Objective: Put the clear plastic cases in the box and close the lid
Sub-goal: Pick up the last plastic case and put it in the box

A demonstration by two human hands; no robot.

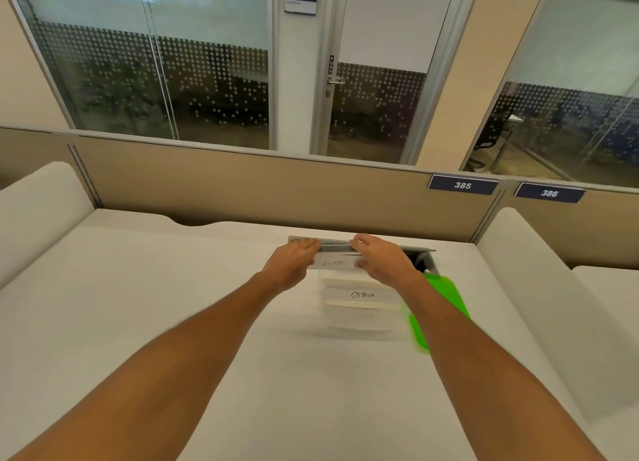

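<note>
Head view, only one camera. Both arms reach forward over the white desk [173, 287]. The left hand [294, 258] and right hand [382, 258] grip the two ends of a clear case [333, 262] that carries a handwritten paper label; the writing is too blurred to read with confidence. Fingers of both hands curl over its far edge, thumbs underneath as far as I can tell. The case is held at the far side of the desk, above or at the edge of a metal cable slot [420, 253] set in the desktop.

Just nearer the person sits a clear box [359, 319], with a white label reading OSTRICH showing on or in it; probably another case already lying in there, but I cannot tell the label's layer for sure. A green lid [446, 301] lies right of the box, partly under the right forearm.

Judgement: step in hand is carrying the held case to the box.

- Keep it level, both ends supported, so it does not twist.
- Draw it back clear of the cable slot before lowering.
- Line its long side up with the box opening and set it flat on what is there.
- Lid remains off; fit it last.
</note>
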